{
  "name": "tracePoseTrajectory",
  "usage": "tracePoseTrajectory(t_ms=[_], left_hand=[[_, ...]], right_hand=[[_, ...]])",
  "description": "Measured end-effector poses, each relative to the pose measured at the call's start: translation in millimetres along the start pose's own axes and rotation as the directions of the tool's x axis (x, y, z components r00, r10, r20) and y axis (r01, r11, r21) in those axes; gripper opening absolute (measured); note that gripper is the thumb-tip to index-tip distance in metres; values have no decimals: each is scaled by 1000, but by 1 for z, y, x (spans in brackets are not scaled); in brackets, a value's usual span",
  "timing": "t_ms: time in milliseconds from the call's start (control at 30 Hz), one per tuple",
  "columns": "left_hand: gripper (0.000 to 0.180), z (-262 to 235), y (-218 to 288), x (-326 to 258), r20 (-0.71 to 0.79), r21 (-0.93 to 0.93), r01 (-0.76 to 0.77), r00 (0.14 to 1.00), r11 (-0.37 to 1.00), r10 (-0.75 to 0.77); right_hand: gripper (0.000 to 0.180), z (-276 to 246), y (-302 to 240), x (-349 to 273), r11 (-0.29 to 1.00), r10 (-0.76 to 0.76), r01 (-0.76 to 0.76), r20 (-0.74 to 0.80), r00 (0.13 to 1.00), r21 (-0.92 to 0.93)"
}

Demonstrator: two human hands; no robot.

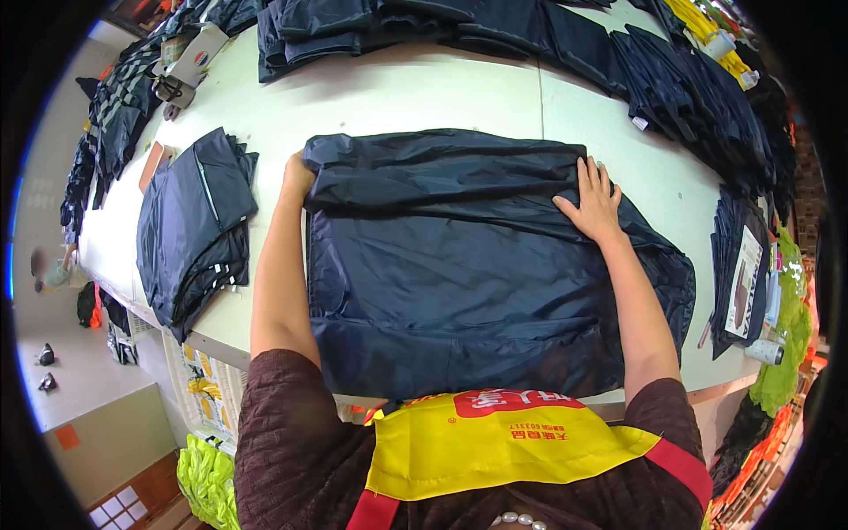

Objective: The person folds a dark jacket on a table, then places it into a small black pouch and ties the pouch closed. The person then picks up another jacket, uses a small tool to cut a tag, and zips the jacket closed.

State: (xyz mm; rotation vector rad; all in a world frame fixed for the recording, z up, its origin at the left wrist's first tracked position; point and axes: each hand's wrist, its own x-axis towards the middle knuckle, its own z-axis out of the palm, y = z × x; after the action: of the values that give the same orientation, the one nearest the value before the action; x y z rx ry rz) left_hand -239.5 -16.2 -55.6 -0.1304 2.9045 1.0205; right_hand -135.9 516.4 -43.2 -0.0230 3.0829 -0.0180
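Navy garment point(468, 283) spread flat, frame centre, on white surface point(397, 97). Left hand point(297, 177) fingers closed on top-left corner; right hand point(594, 201) fingers open, pressing top fold. Judgement: keep fold edge straight, smooth wrinkles outward.

At my bench's point(424, 97) left edge sits a stack of folded navy garments point(194, 234); more navy piles point(495, 31) line the far edge.
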Motion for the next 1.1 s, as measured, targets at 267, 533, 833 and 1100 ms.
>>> tracePoseTrajectory(t_ms=[267, 533, 833, 1100], left_hand=[[74, -44, 8, -7, 224, -793, 457, 833, 402, -506], [66, -14, 38, -23, 222, -365, 349, 933, 863, -284], [14, -87, 1, -167, -189, -175, -179, 971, 968, 145], [17, -49, -33, -368, -283, 195, -480, 807, 855, 518]], right_hand=[[59, -13, 75, 8, 895, 169, -179, 60, 984, 408], [30, -28, 77, 1, 882, -7, -38, 95, 995, 470], [24, -95, 63, -156, 842, -332, 511, -583, 742, 172], [33, -30, 32, -300, 812, -523, 573, -296, 799, 112]])
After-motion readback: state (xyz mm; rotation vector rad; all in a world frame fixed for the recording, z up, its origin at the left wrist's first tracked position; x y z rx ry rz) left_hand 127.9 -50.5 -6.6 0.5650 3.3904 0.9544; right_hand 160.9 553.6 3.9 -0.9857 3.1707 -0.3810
